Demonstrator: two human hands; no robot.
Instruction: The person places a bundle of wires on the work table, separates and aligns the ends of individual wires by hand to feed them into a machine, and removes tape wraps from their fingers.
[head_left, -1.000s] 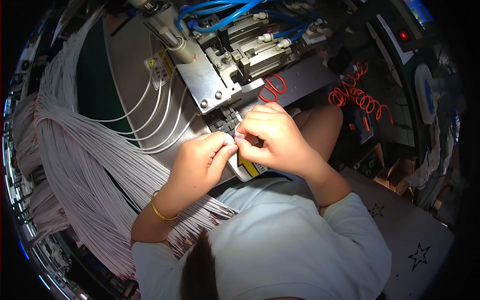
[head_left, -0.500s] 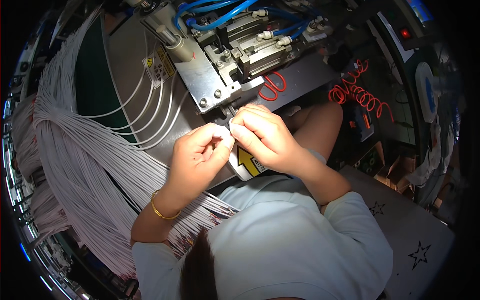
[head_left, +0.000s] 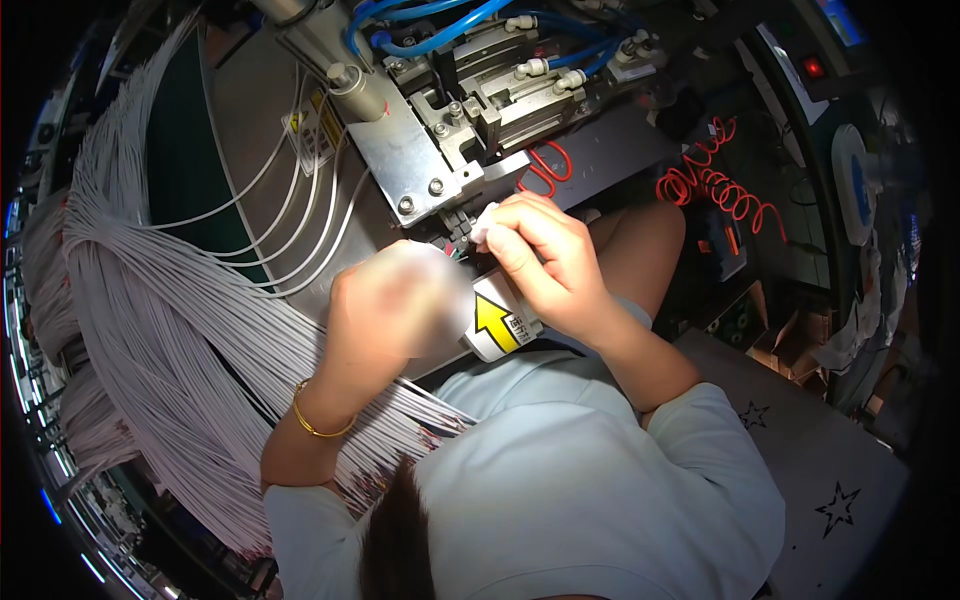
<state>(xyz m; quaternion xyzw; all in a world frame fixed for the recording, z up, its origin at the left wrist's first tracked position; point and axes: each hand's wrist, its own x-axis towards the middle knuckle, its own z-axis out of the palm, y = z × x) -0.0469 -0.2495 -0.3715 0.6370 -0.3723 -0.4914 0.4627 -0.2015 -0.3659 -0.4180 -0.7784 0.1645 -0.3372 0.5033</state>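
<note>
My right hand (head_left: pixel 550 262) is closed in a pinch, thumb against fingers, on a small white piece (head_left: pixel 484 226) whose kind I cannot make out. It is just in front of the small dark metal jaws (head_left: pixel 458 222) under the machine's steel plate (head_left: pixel 398 160). My left hand (head_left: pixel 385 305) is close by on the left, lower than the jaws; its fingers are smeared by blur. Short coloured wire ends (head_left: pixel 452 252) show at its fingertips, but its grip on them is hidden. The two hands are apart.
A thick bundle of white-grey cables (head_left: pixel 200 330) lies along the left, several curving up to the machine's left side. Blue air hoses (head_left: pixel 440 42) run above the machine. A white block with a yellow arrow (head_left: pixel 495 325) stands below my hands. Red coiled hose (head_left: pixel 715 180) hangs at right.
My hands have moved apart; the right one has gone slightly up and right with the white piece, the left slightly left. The jaws and coloured wire ends now show between them.
</note>
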